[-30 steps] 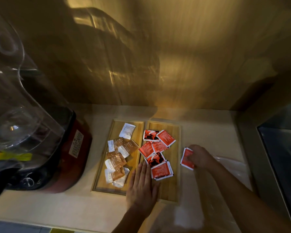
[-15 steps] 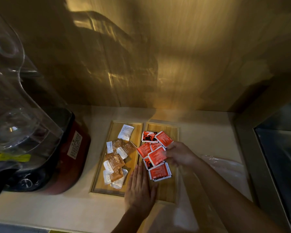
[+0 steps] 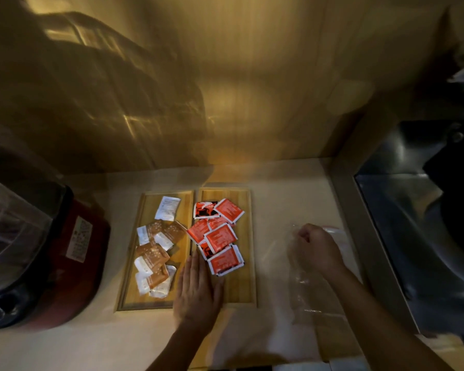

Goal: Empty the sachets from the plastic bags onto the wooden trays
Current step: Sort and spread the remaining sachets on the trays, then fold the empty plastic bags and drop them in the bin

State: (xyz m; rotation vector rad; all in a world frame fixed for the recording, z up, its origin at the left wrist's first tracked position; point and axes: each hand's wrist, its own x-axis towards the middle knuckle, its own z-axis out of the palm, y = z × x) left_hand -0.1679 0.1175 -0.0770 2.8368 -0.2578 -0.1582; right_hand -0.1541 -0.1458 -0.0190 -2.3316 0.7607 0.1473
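A pale, cream-coloured countertop (image 3: 279, 199) runs below a wood-grain wall panel (image 3: 252, 89). At the far left stands a large red-bodied appliance with a clear plastic cover (image 3: 73, 253); at the far right a steel sink basin (image 3: 418, 236) is set into the counter.

Two rectangular wooden trays lie side by side in the middle, long edges touching. The left wooden tray (image 3: 130, 277) holds a loose pile of brown-and-white sachets (image 3: 156, 253), with one plain white sachet (image 3: 168, 208) lying apart at the far end. The right wooden tray (image 3: 245, 279) holds a heap of red-and-white sachets (image 3: 220, 236) — overlapping, filling its far half, the near half bare.

A crumpled clear plastic bag (image 3: 306, 285) lies on the counter to the right of the trays, well apart from the red heap.

The left hand (image 3: 197, 290) rests flat, palm down and fingers extended, across the seam between the two trays at their near end — holding nothing, fingertips just beside the nearest red sachet. The right hand (image 3: 315, 250) is curled closed over the far part of the clear bag, pinching its film.
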